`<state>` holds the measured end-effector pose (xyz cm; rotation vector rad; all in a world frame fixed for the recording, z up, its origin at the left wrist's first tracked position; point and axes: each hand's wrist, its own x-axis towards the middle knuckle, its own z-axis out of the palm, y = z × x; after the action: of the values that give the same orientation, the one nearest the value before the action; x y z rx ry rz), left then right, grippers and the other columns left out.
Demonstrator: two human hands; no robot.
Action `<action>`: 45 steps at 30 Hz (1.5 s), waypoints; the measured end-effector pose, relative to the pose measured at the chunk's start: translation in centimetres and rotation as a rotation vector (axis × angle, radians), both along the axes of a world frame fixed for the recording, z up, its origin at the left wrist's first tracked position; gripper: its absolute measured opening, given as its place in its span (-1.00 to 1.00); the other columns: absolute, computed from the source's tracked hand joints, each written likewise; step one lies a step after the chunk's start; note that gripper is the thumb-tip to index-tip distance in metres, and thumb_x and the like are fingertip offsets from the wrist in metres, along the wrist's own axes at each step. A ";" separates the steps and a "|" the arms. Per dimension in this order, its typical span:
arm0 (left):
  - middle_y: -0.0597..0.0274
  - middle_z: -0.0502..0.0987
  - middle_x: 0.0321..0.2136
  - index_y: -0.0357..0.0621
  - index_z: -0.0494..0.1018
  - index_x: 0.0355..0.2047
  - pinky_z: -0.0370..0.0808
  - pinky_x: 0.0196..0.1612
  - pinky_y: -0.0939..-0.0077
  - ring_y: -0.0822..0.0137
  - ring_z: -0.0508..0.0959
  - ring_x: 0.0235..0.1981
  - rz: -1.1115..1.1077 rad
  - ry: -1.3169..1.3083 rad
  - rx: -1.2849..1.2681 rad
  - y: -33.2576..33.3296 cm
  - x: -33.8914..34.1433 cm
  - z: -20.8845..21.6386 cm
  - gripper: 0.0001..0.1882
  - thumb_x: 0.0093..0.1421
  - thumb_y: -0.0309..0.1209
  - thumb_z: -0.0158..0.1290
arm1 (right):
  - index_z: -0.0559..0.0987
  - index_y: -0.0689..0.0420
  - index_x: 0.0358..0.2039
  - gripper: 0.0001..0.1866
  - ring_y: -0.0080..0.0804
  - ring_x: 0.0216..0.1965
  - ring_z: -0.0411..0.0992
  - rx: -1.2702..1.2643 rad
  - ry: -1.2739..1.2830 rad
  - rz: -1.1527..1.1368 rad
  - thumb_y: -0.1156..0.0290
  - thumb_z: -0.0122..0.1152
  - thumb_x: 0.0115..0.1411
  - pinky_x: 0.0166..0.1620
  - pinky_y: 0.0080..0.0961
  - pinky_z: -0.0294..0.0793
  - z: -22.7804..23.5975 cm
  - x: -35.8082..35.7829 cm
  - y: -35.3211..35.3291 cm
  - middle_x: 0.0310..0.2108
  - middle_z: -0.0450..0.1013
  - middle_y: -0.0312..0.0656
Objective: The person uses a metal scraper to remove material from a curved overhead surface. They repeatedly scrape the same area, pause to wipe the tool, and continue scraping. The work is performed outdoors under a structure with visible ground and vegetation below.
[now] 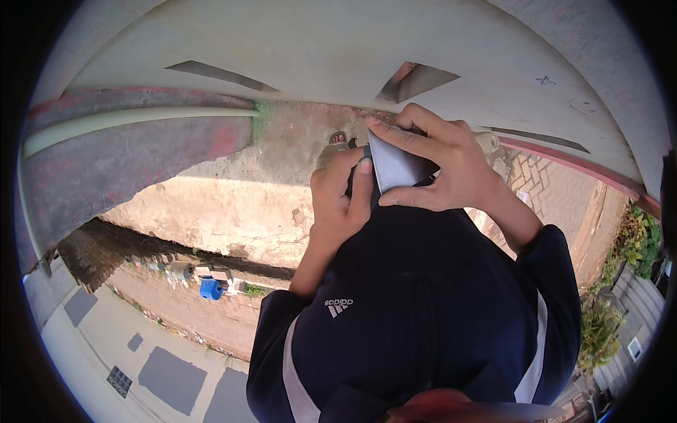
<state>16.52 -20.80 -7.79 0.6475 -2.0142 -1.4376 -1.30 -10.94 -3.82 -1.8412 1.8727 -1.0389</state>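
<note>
In front of my chest, both hands are raised around a flat, silver-grey plate (400,163) with straight edges and a smooth, metal-like face. My right hand (462,158) spans it, fingers over the far edge and thumb at the near corner. Close against its left edge, my left hand (338,194) is closed with thumb and fingers pinching a small dark piece (367,151). Whether that piece belongs to the plate cannot be told. The plate's right end is partly hidden under my right hand.
A pale wall (324,56) with slanted openings rises ahead. At left a light pipe (141,121) runs along a grey ledge. A sandalled foot (338,138) shows below on the concrete. Behind at left lie a blue container (210,288) and other clutter; plants (638,243) grow at right.
</note>
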 end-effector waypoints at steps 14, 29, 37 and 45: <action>0.14 0.48 -0.55 -0.27 0.47 -0.13 0.37 -0.38 0.50 0.39 0.45 -0.55 -0.019 0.025 0.118 -0.2 -0.2 -0.5 -0.81 0.41 -0.43 -0.08 | 0.53 0.21 0.14 -0.11 -0.27 -0.25 0.46 -0.039 -0.325 -0.060 -0.07 0.59 -0.14 -0.16 -0.33 0.44 1.1 0.8 1.6 -0.25 0.42 -0.16; 0.31 0.45 -0.38 -0.31 0.49 -0.16 0.31 -0.31 0.64 0.54 0.39 -0.38 0.120 -0.049 0.252 -0.1 -2.2 -0.2 -0.74 0.45 -0.34 -0.08 | 0.42 0.16 0.19 -0.16 -0.20 0.17 0.36 0.076 -0.833 -0.012 0.17 0.61 -0.07 0.21 -0.29 0.32 -1.6 2.6 3.7 0.11 0.38 -0.08; 0.13 0.51 -0.20 -0.42 0.33 0.19 0.46 -0.04 0.50 0.42 0.51 -0.22 0.333 -0.014 0.181 -0.7 -2.0 -0.8 -0.61 0.42 -0.47 -0.12 | 0.49 0.22 0.19 -0.16 -0.14 0.13 0.38 -0.063 -0.815 -0.152 0.07 0.57 -0.07 0.16 -0.28 0.35 -2.7 2.2 3.7 0.08 0.43 -0.05; -0.09 0.48 0.09 -0.33 0.41 0.03 0.64 -0.17 0.53 0.26 0.64 -0.20 0.435 0.042 0.235 -3.0 -1.1 -2.7 -0.57 0.21 -0.72 -0.30 | 0.52 0.25 0.14 -0.20 -0.14 0.07 0.41 -0.111 -0.759 -0.229 0.06 0.55 -0.04 0.14 -0.29 0.34 -3.6 1.4 4.3 0.03 0.46 -0.02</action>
<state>15.45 -23.80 -10.51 1.0704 -1.5576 -1.4093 0.09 -6.66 -7.38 -1.0397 1.5743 -1.6496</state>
